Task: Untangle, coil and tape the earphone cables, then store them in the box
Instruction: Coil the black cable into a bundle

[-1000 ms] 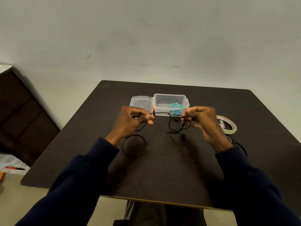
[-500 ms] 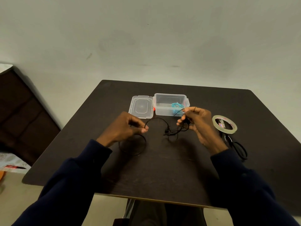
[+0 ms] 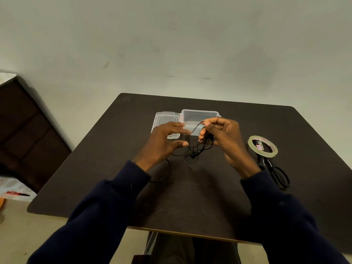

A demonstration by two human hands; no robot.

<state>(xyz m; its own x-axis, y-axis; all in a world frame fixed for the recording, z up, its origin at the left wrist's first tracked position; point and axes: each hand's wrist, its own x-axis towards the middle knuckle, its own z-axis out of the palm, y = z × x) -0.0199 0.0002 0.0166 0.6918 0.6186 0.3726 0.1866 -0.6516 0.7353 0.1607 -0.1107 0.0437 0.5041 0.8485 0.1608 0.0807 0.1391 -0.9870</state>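
Just near of the box (image 3: 200, 112), the right hand (image 3: 224, 136) pinches the tangled earphone cable (image 3: 192, 155); the left hand (image 3: 163, 143), fingers spread and loose, should tease loops apart, never yank.

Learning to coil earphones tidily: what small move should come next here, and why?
Probably pinch one dangling loop with the left hand and draw it out sideways. The right hand grips a bunched, tangled black cable, and the left is open beside it.
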